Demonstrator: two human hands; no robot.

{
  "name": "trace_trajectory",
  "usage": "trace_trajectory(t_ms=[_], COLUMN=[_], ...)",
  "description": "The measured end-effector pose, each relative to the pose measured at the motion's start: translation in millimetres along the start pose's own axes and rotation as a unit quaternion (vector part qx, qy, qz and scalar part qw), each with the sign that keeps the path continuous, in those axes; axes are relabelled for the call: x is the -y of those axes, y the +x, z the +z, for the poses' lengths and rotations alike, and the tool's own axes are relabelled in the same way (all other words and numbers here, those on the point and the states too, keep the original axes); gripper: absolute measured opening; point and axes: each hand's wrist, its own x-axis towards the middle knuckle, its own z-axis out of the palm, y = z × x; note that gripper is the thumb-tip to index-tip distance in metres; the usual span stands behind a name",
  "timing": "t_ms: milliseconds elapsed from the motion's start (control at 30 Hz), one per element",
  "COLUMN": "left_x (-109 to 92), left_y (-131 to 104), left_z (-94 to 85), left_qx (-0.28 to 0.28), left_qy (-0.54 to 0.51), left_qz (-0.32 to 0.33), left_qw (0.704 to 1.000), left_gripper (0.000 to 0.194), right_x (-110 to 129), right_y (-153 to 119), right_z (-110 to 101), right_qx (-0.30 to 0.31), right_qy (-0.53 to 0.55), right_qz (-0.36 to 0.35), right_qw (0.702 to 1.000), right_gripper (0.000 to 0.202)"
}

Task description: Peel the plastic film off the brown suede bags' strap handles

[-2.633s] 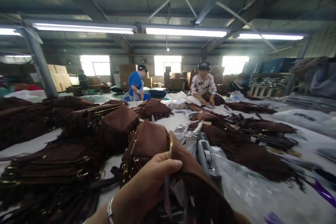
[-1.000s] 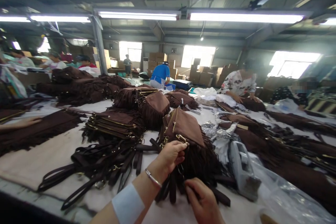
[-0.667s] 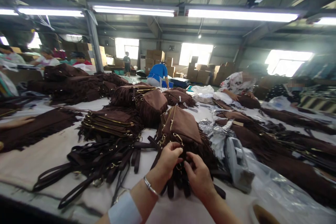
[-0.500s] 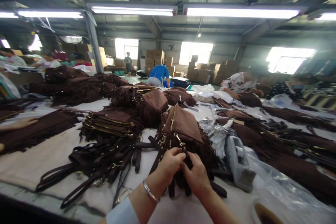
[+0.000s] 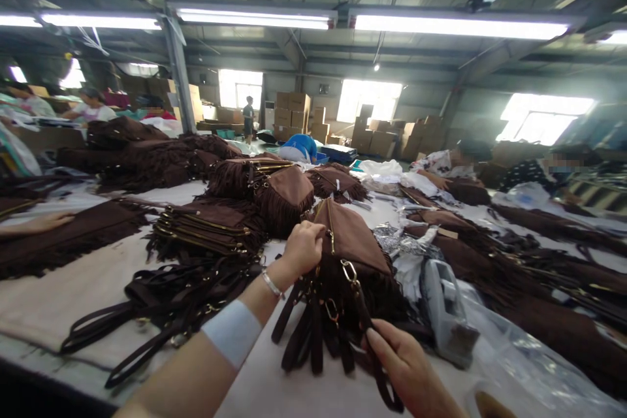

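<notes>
A stack of brown fringed bags (image 5: 357, 235) lies in front of me, a gold zipper running along the top one. My left hand (image 5: 304, 248), with a bracelet at its wrist, is closed at the top bag's left edge, close to the zipper pull (image 5: 330, 235); its fingertips are partly hidden. Lower down, my right hand (image 5: 399, 356) grips a dark wrist strap (image 5: 363, 307) between thumb and fingers. A gold clasp (image 5: 349, 271) joins that strap to the bag. Several more straps (image 5: 304, 333) hang from the stack's near side.
Left of the stack are piled bags with gold zippers (image 5: 206, 228) and a tangle of loose straps (image 5: 161, 300). To the right stand a clear plastic holder (image 5: 448, 313) and plastic sheeting (image 5: 529, 339). A co-worker's hand (image 5: 49, 222) rests on a bag at far left.
My hands have come apart from the clasp. The left has moved up and left to the bag's edge; the right has slid down the strap, toward me.
</notes>
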Motion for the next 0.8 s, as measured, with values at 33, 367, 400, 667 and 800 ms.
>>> trace_trajectory(t_ms=[33, 367, 400, 667, 800], left_x=[3, -7, -8, -22, -28], left_y=[14, 35, 34, 15, -3], left_z=[-0.1, 11.6, 11.4, 10.4, 11.5], left_qx=[0.033, 0.090, 0.092, 0.079, 0.093], left_qy=[0.036, 0.115, 0.120, 0.139, 0.138], left_qz=[0.008, 0.098, 0.108, 0.067, 0.027], left_qw=[0.999, 0.984, 0.982, 0.985, 0.986], left_gripper=[0.034, 0.015, 0.015, 0.022, 0.025], right_x=[4, 59, 61, 54, 60], right_y=[8, 184, 200, 271, 281], right_z=[-7, -32, -28, -4, -12], right_qx=[-0.015, -0.109, -0.105, -0.070, -0.064], right_qy=[-0.049, -0.315, -0.345, -0.426, -0.436], right_qz=[-0.031, -0.098, -0.084, -0.005, 0.003], right_qw=[0.998, 0.938, 0.929, 0.902, 0.898], right_gripper=[0.039, 0.040, 0.042, 0.032, 0.019])
